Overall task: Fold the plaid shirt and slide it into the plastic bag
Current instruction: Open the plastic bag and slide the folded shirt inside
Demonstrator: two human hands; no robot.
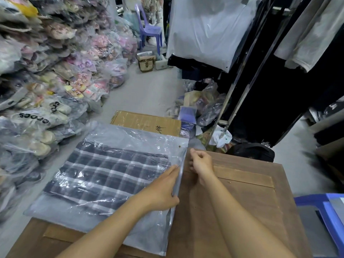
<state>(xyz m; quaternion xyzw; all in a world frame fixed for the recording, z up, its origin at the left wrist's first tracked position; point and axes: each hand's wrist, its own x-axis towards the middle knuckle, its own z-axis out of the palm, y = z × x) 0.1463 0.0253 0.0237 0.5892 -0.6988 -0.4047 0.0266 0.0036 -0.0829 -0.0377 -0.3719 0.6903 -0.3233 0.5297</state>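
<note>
Wooden counter (242, 192) up close, carrying the lot. Clear plastic bag (104, 183) spread flat across its left part, far edge hanging out past the counter. Folded plaid shirt (109, 175) fully inside the bag, lying flat, showing through the film. Left hand (163, 190) clamped on the bag's right edge, fingers on top, thumb at the rim. Right hand (201, 162) just beside that edge, loosely curled, holding nothing. Cardboard box (147, 121) on the floor beyond.

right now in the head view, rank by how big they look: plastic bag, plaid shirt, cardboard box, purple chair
1. plastic bag
2. plaid shirt
3. cardboard box
4. purple chair, though it stands much farther off, so its true size is unsure
</note>
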